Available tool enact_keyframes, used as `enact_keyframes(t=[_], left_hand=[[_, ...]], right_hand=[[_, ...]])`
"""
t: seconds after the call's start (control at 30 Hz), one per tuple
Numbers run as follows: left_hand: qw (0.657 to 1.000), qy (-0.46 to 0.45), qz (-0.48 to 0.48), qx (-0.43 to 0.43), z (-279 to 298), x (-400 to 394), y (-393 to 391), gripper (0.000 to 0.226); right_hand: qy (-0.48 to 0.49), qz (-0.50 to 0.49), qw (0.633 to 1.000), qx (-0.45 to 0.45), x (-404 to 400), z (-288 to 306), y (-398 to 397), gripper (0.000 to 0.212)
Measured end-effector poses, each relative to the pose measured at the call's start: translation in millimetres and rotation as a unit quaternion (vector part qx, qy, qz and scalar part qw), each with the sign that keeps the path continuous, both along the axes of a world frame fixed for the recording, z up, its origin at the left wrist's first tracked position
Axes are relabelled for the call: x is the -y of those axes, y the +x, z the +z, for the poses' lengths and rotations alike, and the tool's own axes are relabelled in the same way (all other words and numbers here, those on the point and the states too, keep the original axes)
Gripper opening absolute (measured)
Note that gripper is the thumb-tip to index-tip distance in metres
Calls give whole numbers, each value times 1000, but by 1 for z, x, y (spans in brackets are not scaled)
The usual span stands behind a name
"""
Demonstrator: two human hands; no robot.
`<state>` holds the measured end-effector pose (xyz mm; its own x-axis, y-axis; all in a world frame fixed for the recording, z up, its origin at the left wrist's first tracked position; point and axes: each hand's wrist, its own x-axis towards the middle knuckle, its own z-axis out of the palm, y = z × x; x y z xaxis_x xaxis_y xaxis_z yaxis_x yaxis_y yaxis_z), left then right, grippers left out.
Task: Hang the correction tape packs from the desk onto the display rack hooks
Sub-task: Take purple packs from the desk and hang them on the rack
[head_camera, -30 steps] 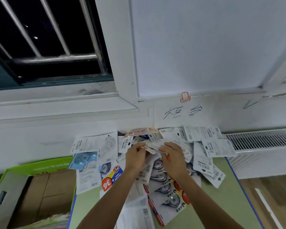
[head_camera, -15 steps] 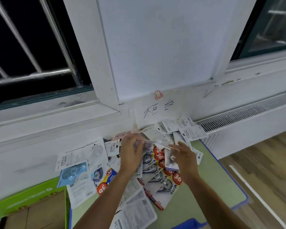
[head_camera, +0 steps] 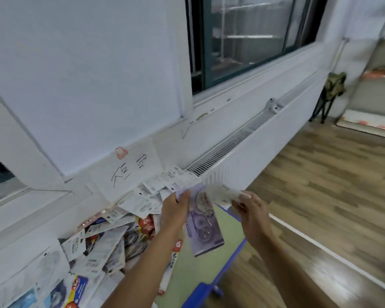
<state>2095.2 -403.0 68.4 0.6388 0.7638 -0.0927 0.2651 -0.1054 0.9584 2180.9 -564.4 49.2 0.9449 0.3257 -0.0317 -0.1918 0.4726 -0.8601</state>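
Lifting clear of the desk (head_camera: 226,221) now, both hands carry packs away from the heap, and I see this as the main change. The left hand (head_camera: 176,206) pinches the top edge of a purple correction tape pack (head_camera: 203,227), which hangs down from the fingers above the desk's right edge; half a second ago this hand was pressing into the pile of packs (head_camera: 111,245) with nothing lifted. The right hand (head_camera: 251,210) has its fingers curled around a white pack (head_camera: 222,193), blurred, so I cannot tell if it is one pack or several. Earlier it was only reaching at the pile's edge. The view also swings to the right: the window (head_camera: 249,36) and wooden floor (head_camera: 331,185) now fill the right side, and the cardboard box seen one second ago is gone from view. I judge the picking step is done and the carry to the display rack begins; the rack and its hooks are not visible yet. Most packs stay scattered against the wall, so the task is at an early stage.
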Motion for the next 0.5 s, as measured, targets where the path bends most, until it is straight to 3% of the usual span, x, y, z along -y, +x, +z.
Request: enact_keyframes(t=[0.1, 0.23, 0.5], left_hand=[[997, -66, -34, 22, -2, 56, 33, 26], [992, -103, -75, 16, 3, 144, 74, 24], [964, -110, -239, 31, 16, 328, 131, 22]], right_hand=[[4, -53, 999, 11, 59, 4, 12, 45], [-99, -93, 989, 66, 152, 3, 22, 35], [-220, -159, 956, 111, 337, 4, 23, 42]])
